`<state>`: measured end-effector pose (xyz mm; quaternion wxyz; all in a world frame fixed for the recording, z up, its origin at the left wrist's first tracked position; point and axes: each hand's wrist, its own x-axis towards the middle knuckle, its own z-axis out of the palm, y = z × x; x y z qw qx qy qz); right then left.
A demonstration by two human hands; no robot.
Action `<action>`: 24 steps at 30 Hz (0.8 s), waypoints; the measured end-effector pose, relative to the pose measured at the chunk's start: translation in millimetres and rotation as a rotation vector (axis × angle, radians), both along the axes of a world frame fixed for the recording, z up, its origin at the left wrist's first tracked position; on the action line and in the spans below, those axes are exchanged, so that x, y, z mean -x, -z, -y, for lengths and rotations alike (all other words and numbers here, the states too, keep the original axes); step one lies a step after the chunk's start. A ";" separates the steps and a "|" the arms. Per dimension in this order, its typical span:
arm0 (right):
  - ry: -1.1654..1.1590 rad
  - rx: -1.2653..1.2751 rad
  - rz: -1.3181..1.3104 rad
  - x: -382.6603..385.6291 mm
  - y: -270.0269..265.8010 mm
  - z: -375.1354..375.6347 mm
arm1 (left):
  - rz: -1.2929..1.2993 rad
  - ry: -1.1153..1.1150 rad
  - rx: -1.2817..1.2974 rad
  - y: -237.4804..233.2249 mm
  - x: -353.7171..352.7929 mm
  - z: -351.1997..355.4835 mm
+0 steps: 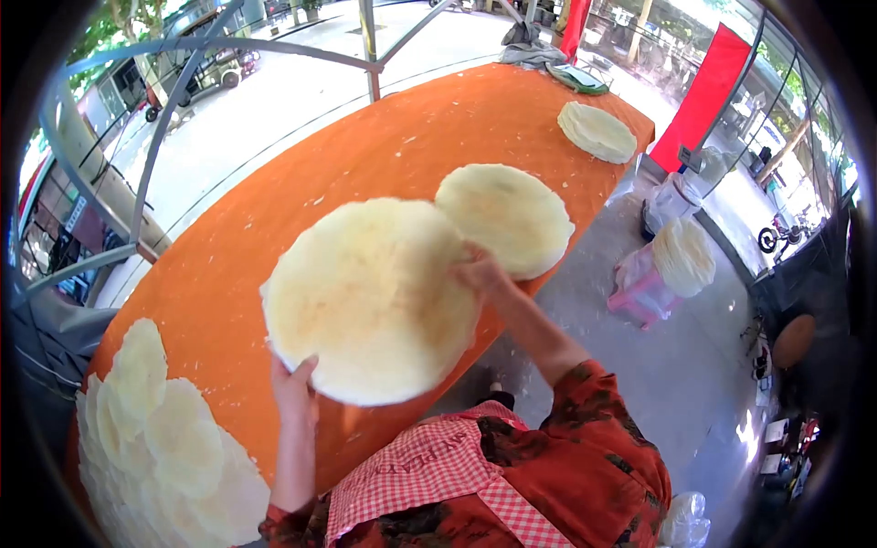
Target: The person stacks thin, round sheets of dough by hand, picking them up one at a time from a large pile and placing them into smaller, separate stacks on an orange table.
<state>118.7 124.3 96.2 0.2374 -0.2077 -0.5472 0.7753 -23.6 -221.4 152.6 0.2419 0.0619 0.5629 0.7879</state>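
Note:
A large, thin, pale round flatbread (365, 301) is held up over the orange-covered table (256, 247). My left hand (295, 388) grips its lower left edge, with the thumb on top. At its right edge my right hand (477, 274) is closed on it; some of those fingers are hidden. Just behind, a second pale round (507, 219) lies on the table, partly overlapped in view by the held one. Many overlapping rounds (174, 438) are spread at the table's near left end.
Another pile of rounds (596, 131) sits at the table's far right end, near a green-rimmed item (583, 79). A pink bag (644, 285) with rounds stands on the floor to the right. Metal frame bars (219, 43) run along the far left side.

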 end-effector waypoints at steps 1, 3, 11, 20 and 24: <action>0.049 0.012 0.003 -11.9 -27.6 -29.9 | -0.008 0.012 -0.015 -3.5 -10.1 -40.3; 0.080 -0.044 0.017 -28.7 -42.0 -115.1 | 0.008 0.029 -0.039 -11.6 -32.3 -118.4; -0.170 -0.067 0.036 -77.2 -79.8 -363.1 | 0.124 0.046 -0.140 -7.0 -105.5 -333.7; -0.129 -0.075 0.390 -90.8 86.5 -444.0 | 0.358 0.134 0.257 148.4 -110.9 -400.7; -0.143 0.009 0.339 -99.2 73.6 -437.6 | 0.325 0.121 0.238 148.7 -109.4 -399.6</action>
